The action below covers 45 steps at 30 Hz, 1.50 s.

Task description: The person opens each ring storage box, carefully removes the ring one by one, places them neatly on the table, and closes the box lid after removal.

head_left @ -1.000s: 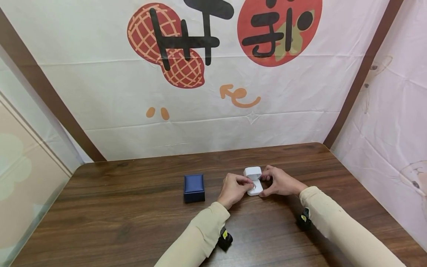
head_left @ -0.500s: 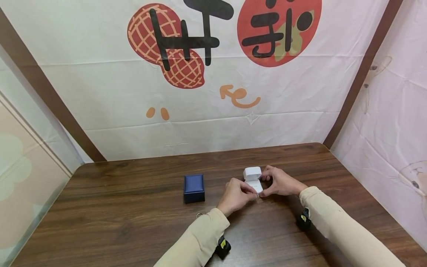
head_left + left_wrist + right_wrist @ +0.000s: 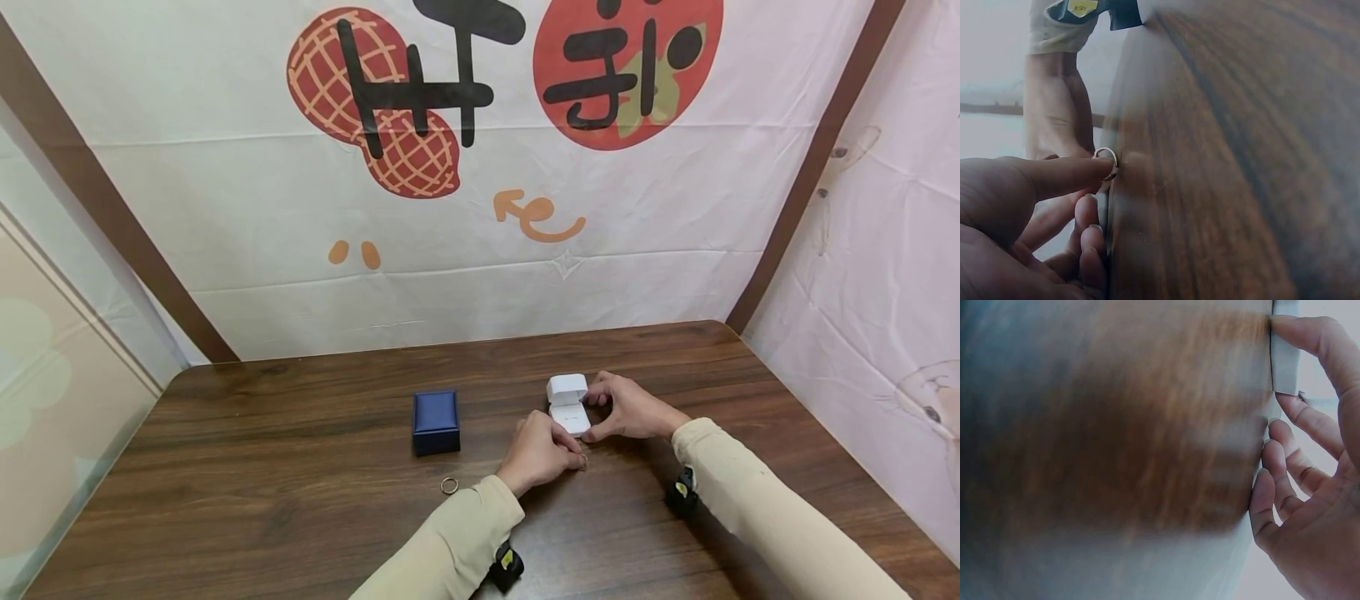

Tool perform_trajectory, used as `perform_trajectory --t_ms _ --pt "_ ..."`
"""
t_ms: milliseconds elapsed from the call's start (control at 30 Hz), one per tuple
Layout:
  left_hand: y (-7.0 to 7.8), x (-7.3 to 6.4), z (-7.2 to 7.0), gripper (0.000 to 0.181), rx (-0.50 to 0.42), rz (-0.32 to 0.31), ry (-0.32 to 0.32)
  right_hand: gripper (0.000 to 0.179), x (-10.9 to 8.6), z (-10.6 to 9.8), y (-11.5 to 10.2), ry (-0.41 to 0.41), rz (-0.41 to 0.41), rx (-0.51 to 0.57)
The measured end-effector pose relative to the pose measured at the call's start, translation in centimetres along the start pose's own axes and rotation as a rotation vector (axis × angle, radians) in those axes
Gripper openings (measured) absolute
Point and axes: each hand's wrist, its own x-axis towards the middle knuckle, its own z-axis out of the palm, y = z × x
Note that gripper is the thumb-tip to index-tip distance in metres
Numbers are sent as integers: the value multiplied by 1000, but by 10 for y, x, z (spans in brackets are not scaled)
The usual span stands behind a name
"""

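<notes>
My left hand (image 3: 540, 450) pinches a thin gold ring (image 3: 1115, 164) between thumb and forefinger, low over the table just in front of a white ring box (image 3: 567, 388). The box stands with its lid raised, and a slot shows in its white cushion. At its right side, my right hand (image 3: 632, 408) holds the box, thumb by the front corner and fingertips near the hinge. In the right wrist view the thumb and forefinger lie along the box's white wall (image 3: 1285, 356). Another gold ring (image 3: 443, 488) lies on the table beside the left sleeve.
A dark blue box (image 3: 436, 421), lid down, stands left of the white one. The brown wooden table (image 3: 262, 467) ends at a printed cloth backdrop (image 3: 450, 300). A black wrist device (image 3: 507, 567) hangs under the left sleeve, another (image 3: 682, 493) under the right.
My left hand has drawn the ring out of the white box and brought it forward, toward me. The loose ring has come out from behind the left sleeve. The right hand stays put.
</notes>
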Motion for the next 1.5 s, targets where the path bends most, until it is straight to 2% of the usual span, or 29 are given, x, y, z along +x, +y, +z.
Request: perform_trajectory --t_ms 167,533,833,1000,1200,1367,1500 --pt "1 -2 -1 16 4 -22 -18 46 0 0 0 -5 -7 0" --pt "-1 -2 -1 14 16 -18 -31 47 -1 -2 0 -11 5 4" --pt "-3 -1 -1 12 -40 6 -26 51 -1 -1 3 -6 14 14" --pt "-7 2 -4 10 -77 40 26 47 0 0 3 -6 -6 5" --pt "-8 7 -11 15 -96 28 82 47 0 0 4 -7 -9 2" --pt "-11 11 -17 21 -103 -1 148 50 0 0 4 -6 11 10" --pt "-14 15 -21 29 -111 -63 189 52 0 0 3 -1 24 28"
